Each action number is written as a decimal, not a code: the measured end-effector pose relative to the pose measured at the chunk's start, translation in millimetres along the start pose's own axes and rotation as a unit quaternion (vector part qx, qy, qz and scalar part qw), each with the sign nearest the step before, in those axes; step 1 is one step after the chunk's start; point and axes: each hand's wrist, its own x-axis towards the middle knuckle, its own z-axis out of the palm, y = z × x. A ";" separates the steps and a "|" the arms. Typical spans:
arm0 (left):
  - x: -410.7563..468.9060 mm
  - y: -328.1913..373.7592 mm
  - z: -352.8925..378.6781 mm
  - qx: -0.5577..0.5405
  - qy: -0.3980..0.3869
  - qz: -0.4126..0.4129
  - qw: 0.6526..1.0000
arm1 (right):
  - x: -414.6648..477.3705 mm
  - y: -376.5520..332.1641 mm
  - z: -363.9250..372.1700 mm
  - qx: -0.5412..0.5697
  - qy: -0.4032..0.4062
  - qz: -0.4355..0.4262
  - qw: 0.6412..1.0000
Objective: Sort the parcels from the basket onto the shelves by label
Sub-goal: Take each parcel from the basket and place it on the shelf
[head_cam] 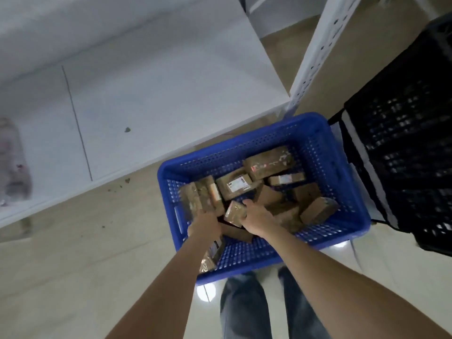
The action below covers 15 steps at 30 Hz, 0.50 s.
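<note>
- We see the blue basket (318, 143) on the floor beside the white shelf (146, 94), with brown parcels (269, 162) piled inside.
- The right hand (256, 216) has its fingers (246, 203) curled round a small parcel (233, 212).
- The left hand (205, 225) meets the upright parcels (195, 199); we cannot tell whether its fingers are grasping.

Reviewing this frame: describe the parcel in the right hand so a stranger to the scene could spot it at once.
Find the blue basket on the floor beside the white shelf. Near its middle, the right hand grips a small brown parcel, tilted and glossy with tape. Unlike the labelled parcel just beyond it, whose white label faces up, it shows no label.
</note>
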 end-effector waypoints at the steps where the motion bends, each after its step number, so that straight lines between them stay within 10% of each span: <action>1: 11.1 -9.6 11.7 0.008 -0.008 -0.019 1.000 | 12.8 -0.3 13.5 0.017 -0.016 -0.005 1.000; 7: 49.2 -50.1 54.6 0.069 -0.052 -0.092 0.992 | 69.8 5.5 99.9 0.149 -0.136 0.050 0.978; 15: 79.5 -52.6 78.9 -0.013 -0.078 -0.167 0.983 | 88.8 0.9 158.8 0.391 -0.241 0.207 0.864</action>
